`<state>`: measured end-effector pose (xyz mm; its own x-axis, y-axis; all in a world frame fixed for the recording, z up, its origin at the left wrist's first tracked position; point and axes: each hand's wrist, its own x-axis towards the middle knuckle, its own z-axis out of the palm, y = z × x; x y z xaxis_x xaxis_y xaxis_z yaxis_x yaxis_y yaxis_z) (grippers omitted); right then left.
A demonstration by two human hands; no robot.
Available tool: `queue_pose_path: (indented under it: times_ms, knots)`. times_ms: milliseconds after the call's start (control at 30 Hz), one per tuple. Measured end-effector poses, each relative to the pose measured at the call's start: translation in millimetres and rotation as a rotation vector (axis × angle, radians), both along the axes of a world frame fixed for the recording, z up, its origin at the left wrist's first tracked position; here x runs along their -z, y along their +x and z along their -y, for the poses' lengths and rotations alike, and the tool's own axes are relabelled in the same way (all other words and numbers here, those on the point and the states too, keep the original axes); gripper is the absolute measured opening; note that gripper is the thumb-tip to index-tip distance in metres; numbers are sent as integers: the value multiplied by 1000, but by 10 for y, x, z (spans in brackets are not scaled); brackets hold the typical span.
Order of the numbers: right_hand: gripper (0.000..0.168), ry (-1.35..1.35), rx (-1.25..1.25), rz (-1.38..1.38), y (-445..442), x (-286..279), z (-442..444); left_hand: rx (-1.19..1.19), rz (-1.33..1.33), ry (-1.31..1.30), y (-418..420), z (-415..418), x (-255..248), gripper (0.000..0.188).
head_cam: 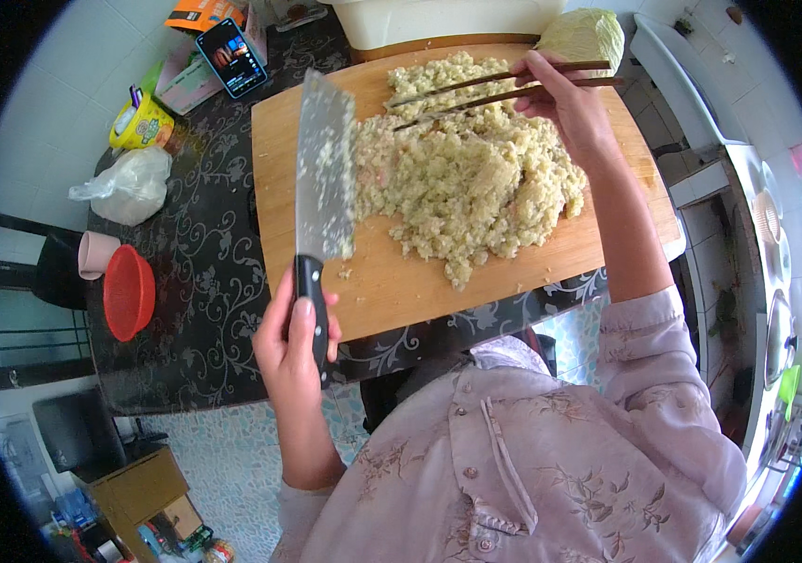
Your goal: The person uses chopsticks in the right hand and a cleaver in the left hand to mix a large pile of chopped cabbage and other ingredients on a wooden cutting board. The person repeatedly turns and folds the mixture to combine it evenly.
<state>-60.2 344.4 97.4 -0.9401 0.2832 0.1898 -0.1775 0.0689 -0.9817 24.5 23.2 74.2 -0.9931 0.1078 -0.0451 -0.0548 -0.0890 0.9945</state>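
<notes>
My left hand (pixel 300 331) grips the black riveted handle of a cleaver (pixel 323 169). Its broad blade points away from me, flecked with bits of the mixture, along the left side of the heap. A pair of dark wooden chopsticks (pixel 492 97) is held in my right hand (pixel 561 105), tips spread apart at the upper left of the heap. That heap is a pale green chopped filling (pixel 471 176), finely minced, with pinkish bits at its left edge. It lies on a large wooden cutting board (pixel 373 288).
Behind the board are a white tub (pixel 450 21) and a cabbage (pixel 584 42). On the dark patterned table (pixel 211 281) to the left stand a lit smartphone (pixel 232 58), a yellow tub (pixel 144 130), a tied plastic bag (pixel 132 184), a pink cup (pixel 97 255) and a red bowl (pixel 129 294).
</notes>
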Motion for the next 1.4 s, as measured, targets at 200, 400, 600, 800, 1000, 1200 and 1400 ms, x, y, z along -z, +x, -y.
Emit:
queue_pose_path:
  times_ms: [200,400,600,800,1000,1200,1400]
  knots:
    - [25,-85,232,-37,322,-40,-180,202,97,-255,-376,-112,141,37]
    - [26,-1,312,-26,644,-75,-472,150,70,-264,-393,-143,139,37]
    - [24,50,398,-63,797,-151,-743,82,26,-266,-257,-29,-62,38]
    - [24,47,380,2,769,-108,-732,89,81,-300,-308,2,54,38]
    - [23,-3,342,-2,679,-30,-627,199,111,-249,-279,-204,90,38]
    - [22,-13,322,7,749,-23,-644,210,116,-313,-376,-160,108,38]
    - [22,-10,298,-8,895,-64,-663,147,21,-399,-197,-166,98,38]
